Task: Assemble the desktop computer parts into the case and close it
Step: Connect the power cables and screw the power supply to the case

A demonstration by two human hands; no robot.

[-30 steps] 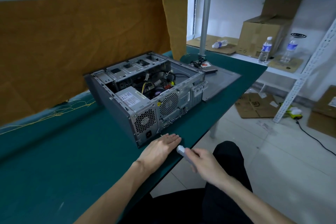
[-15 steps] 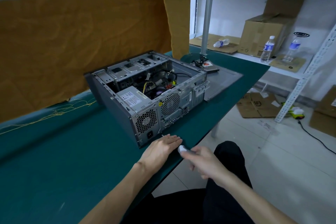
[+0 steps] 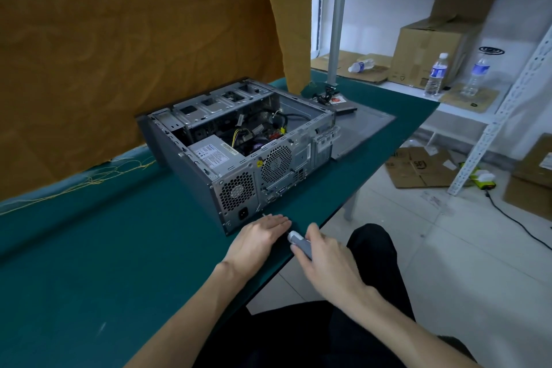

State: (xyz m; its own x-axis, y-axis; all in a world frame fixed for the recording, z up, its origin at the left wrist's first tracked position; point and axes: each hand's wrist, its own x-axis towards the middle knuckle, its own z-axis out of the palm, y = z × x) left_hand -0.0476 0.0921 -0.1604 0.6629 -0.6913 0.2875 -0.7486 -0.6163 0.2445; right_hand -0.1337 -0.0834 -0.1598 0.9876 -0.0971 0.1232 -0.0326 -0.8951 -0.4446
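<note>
At the counter's near edge, the right hand has regripped the screwdriver; left hand stays flat; case unclosed.

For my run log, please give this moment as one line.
case: open, on table | side panel: off, beside case | left hand: flat on table | right hand: grips screwdriver
</note>
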